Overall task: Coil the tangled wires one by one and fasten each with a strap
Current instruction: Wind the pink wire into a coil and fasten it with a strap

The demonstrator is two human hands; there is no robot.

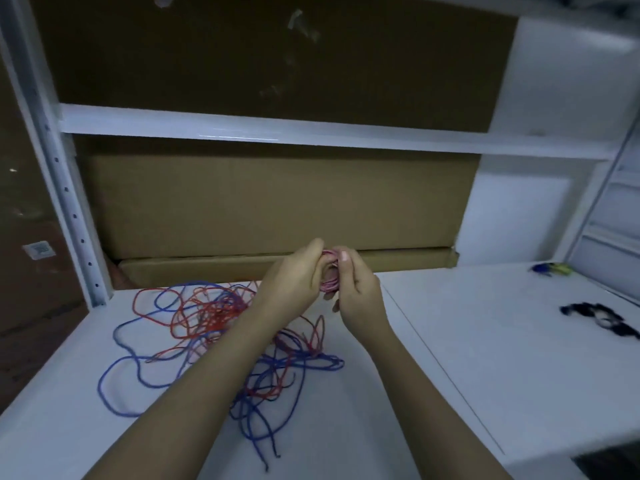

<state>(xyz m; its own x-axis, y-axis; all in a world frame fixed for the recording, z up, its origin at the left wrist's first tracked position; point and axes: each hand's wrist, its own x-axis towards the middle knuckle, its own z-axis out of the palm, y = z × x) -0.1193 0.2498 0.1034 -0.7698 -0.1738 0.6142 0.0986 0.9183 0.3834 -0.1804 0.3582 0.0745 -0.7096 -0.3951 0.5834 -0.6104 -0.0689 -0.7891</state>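
Observation:
A small coil of red wire is held up above the white table, between both hands. My left hand grips the coil's left side with curled fingers. My right hand pinches its right side, thumb on top. Most of the coil is hidden behind the fingers. Below and to the left, a tangle of red and blue wires lies spread on the table, partly under my left forearm. Black straps lie at the table's right edge.
Flat cardboard boxes lean against the back under a white shelf. A white perforated upright stands at the left. A small blue and yellow object sits at the far right.

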